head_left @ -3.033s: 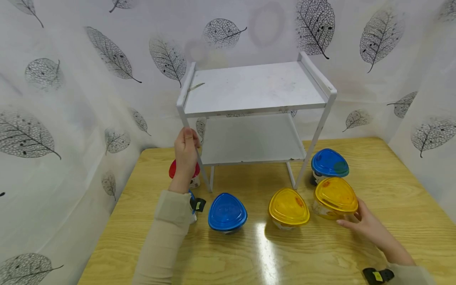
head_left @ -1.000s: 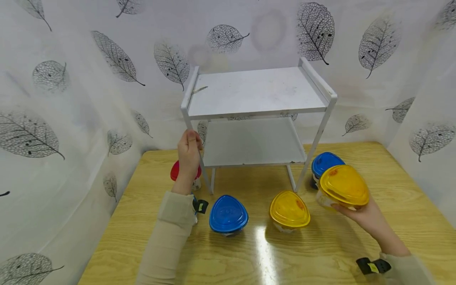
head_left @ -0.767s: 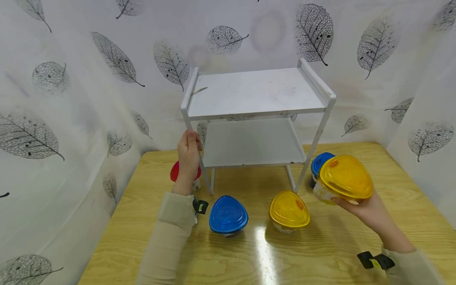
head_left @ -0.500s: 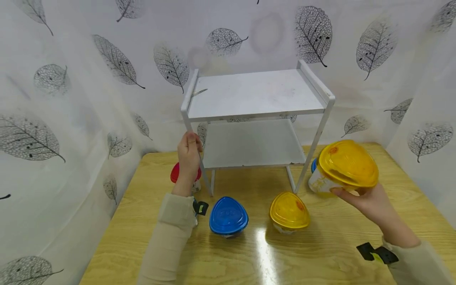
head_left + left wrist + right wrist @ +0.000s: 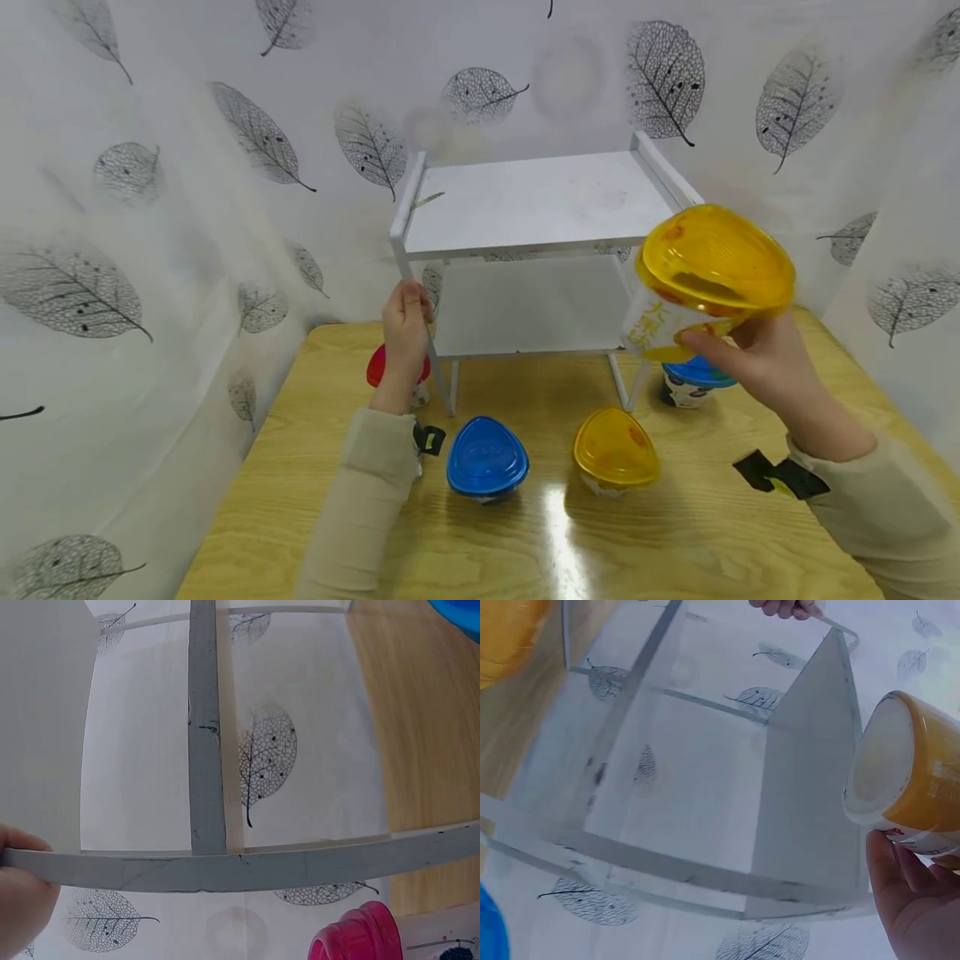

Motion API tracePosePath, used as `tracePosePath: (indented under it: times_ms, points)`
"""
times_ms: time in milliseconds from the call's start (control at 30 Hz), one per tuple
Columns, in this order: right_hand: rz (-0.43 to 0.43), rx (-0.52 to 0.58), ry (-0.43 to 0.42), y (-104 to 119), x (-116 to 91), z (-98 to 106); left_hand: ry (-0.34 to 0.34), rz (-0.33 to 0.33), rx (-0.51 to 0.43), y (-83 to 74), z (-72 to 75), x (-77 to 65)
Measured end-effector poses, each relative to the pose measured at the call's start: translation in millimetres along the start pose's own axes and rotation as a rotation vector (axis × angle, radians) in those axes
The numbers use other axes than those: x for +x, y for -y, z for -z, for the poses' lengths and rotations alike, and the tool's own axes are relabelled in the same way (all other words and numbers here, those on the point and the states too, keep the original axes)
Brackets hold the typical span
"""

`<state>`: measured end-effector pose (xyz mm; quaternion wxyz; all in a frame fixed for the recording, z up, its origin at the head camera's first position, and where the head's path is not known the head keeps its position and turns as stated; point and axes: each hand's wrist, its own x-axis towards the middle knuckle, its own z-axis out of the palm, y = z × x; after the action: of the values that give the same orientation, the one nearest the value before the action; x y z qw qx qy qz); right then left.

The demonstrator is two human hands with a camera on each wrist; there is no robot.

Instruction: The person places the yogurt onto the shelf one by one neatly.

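A white two-tier shelf rack (image 5: 540, 200) stands at the back of the wooden table. My left hand (image 5: 406, 325) grips its front left post; in the left wrist view the thumb and a finger wrap the grey-looking post (image 5: 127, 871). My right hand (image 5: 765, 367) holds a yellow-lidded tub (image 5: 716, 258) up in the air, tilted, in front of the rack's right side. Its white and yellow side and pale base (image 5: 881, 761) show in the right wrist view, fingers curled against its lower side. Both shelves of the rack bear nothing.
On the table (image 5: 480, 550) stand a blue-lidded tub (image 5: 487, 458) and another yellow-lidded tub (image 5: 615, 447) in front of the rack. A second blue-lidded tub (image 5: 693, 379) is at the right, partly behind my right hand. A red-lidded tub (image 5: 377, 367) stands left, partly behind my left arm.
My right hand has taken hold of the yellow-lidded tub and raised it from the table's right side to near top-shelf height, tilting it. The left hand has kept its grip on the post.
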<state>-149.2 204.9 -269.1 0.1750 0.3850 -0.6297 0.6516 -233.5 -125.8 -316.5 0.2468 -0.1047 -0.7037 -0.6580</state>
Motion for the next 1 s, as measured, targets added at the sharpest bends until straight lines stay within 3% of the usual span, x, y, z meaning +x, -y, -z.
tracePosePath:
  times_ms: [400,733,1000]
  points:
    - [-0.111,-0.028,-0.017,16.8,63.9,-20.8,-0.030,-0.014,-0.008,-0.3,-1.0,0.6]
    - [-0.214,-0.317,-0.027,5.4,105.6,-45.5,-0.052,-0.030,0.003,-6.0,-0.5,-3.5]
    - [-0.289,-0.360,-0.039,-11.7,133.4,-64.1,-0.048,-0.029,0.028,3.9,-0.8,-0.8]
